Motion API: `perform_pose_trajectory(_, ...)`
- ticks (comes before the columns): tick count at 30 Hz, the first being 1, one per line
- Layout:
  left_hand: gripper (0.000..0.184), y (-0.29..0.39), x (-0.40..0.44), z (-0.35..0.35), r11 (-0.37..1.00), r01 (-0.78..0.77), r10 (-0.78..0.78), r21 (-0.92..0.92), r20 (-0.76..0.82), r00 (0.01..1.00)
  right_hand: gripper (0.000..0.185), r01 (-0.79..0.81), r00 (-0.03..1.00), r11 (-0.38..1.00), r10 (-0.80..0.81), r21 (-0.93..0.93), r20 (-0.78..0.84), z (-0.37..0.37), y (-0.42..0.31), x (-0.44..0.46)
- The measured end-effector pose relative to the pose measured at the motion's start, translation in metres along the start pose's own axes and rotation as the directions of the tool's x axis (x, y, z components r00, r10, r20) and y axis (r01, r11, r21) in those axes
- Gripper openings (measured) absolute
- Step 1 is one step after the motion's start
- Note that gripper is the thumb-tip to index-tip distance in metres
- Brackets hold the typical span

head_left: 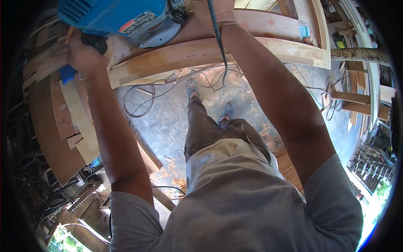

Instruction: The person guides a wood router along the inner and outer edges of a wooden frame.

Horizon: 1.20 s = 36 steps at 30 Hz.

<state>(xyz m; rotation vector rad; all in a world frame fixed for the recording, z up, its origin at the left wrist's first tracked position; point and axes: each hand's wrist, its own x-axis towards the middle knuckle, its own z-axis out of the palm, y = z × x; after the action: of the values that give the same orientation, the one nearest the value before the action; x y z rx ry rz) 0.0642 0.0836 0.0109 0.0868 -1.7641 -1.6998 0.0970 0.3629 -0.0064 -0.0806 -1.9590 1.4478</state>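
Note:
A blue corded power tool (121,19) with a vented housing and a grey metal side rests on a wooden door or framed panel (260,25). The top of the view cuts off part of it. My left hand (86,56) is closed around the black knob (95,42) at the tool's left end. At its right end, my right hand (214,10) grips the rear of the tool; the fingers are largely cut off by the frame. A black cord (218,38) hangs in front of my right wrist.
Loose cables (142,101) lie looped on the dusty concrete floor (168,126) around my feet. Boards and plywood sheets (63,113) lean at the left. Wooden frames (357,98) and a round pole (361,54) stand at the right.

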Motion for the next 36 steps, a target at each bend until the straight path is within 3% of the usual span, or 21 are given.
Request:
perform_pose_trajectory(3, 0.031, -0.011, 0.012, -0.014, 0.997, -0.078, 0.077, 0.012, 0.048, 0.996, 0.048, -0.033, 0.999, 0.999, 0.032, 0.010, 0.033, 0.007, -0.005, -0.002)
perform_pose_trajectory(6, 0.026, -0.012, 0.016, -0.024, 0.999, 0.013, -0.013, -0.053, 0.003, 1.000, 0.045, 0.033, 0.999, 0.999, -0.033, 0.022, 0.028, 0.018, -0.002, -0.003)
perform_pose_trajectory(9, 0.024, -0.038, 0.037, -0.048, 0.967, -0.243, 0.233, 0.074, 0.125, 0.964, 0.045, 0.053, 0.998, 0.999, -0.052, -0.003, 0.024, 0.026, -0.004, -0.003)
perform_pose_trajectory(12, 0.028, -0.035, 0.037, -0.055, 0.994, -0.105, 0.110, -0.032, 0.201, 0.974, 0.045, 0.103, 0.995, 0.994, -0.103, -0.018, 0.003, 0.031, -0.008, -0.008)
perform_pose_trajectory(13, 0.028, -0.042, 0.046, -0.064, 0.957, -0.249, 0.217, 0.149, 0.205, 0.954, 0.045, 0.129, 0.992, 0.991, -0.129, -0.027, -0.006, 0.034, -0.007, -0.010)
perform_pose_trajectory(15, 0.029, -0.048, 0.057, -0.072, 0.867, -0.383, 0.319, 0.319, 0.234, 0.918, 0.046, 0.095, 0.995, 0.989, -0.094, -0.116, 0.012, 0.043, -0.004, -0.009)
perform_pose_trajectory(16, 0.030, -0.046, 0.058, -0.075, 0.974, -0.192, 0.169, 0.123, 0.179, 0.969, 0.045, 0.082, 0.996, 0.996, -0.081, -0.031, 0.027, 0.042, -0.010, -0.013)
perform_pose_trajectory(18, 0.032, -0.041, 0.061, -0.081, 0.996, 0.014, 0.001, -0.087, 0.162, 0.987, 0.045, 0.040, 0.995, 0.996, -0.047, 0.084, 0.093, 0.042, -0.017, -0.016)
perform_pose_trajectory(21, 0.032, -0.040, 0.067, -0.087, 0.975, 0.044, 0.008, -0.218, 0.231, 0.973, 0.044, 0.018, 0.993, 0.998, -0.026, 0.066, 0.118, 0.050, -0.023, -0.020)
perform_pose_trajectory(22, 0.033, -0.043, 0.068, -0.090, 0.999, -0.044, 0.050, -0.030, 0.199, 0.979, 0.044, 0.063, 0.989, 0.992, -0.078, 0.112, 0.128, 0.047, -0.020, -0.019)
perform_pose_trajectory(25, 0.039, -0.047, 0.070, -0.102, 0.935, -0.207, 0.147, 0.288, 0.217, 0.965, 0.045, 0.008, 0.987, 0.989, -0.032, 0.147, 0.160, 0.044, -0.023, -0.022)
perform_pose_trajectory(27, 0.043, -0.049, 0.070, -0.104, 0.872, -0.290, 0.194, 0.395, 0.264, 0.945, 0.044, 0.036, 0.988, 0.991, -0.055, 0.130, 0.145, 0.043, -0.022, -0.024)
perform_pose_trajectory(28, 0.047, -0.041, 0.062, -0.095, 0.996, -0.045, 0.030, 0.076, 0.195, 0.980, 0.044, 0.069, 0.988, 0.991, -0.083, 0.113, 0.128, 0.042, -0.022, -0.023)
perform_pose_trajectory(29, 0.051, -0.031, 0.054, -0.088, 0.945, 0.197, -0.149, -0.263, 0.190, 0.970, 0.044, 0.075, 0.988, 0.990, -0.090, 0.119, 0.126, 0.042, -0.022, -0.023)
perform_pose_trajectory(31, 0.052, -0.020, 0.043, -0.082, 0.909, 0.258, -0.211, -0.326, 0.173, 0.962, 0.047, 0.028, 0.992, 0.999, -0.030, 0.023, 0.121, 0.041, -0.023, -0.021)
perform_pose_trajectory(33, 0.054, -0.028, 0.041, -0.093, 0.859, 0.320, -0.275, -0.400, 0.168, 0.947, 0.049, 0.047, 0.996, 0.993, -0.055, 0.104, 0.073, 0.047, -0.019, -0.022)
perform_pose_trajectory(34, 0.053, -0.051, 0.048, -0.115, 0.953, -0.162, 0.092, 0.258, 0.263, 0.960, 0.048, 0.009, 0.995, 0.995, -0.019, 0.102, 0.095, 0.044, -0.022, -0.023)
perform_pose_trajectory(35, 0.053, -0.056, 0.049, -0.119, 0.746, -0.406, 0.199, 0.527, 0.406, 0.892, 0.047, -0.029, 0.993, 0.995, 0.018, 0.099, 0.116, 0.041, -0.025, -0.024)
perform_pose_trajectory(36, 0.053, -0.056, 0.048, -0.118, 0.413, -0.611, 0.298, 0.675, 0.534, 0.791, 0.046, -0.042, 0.990, 0.994, 0.028, 0.101, 0.140, 0.039, -0.026, -0.023)
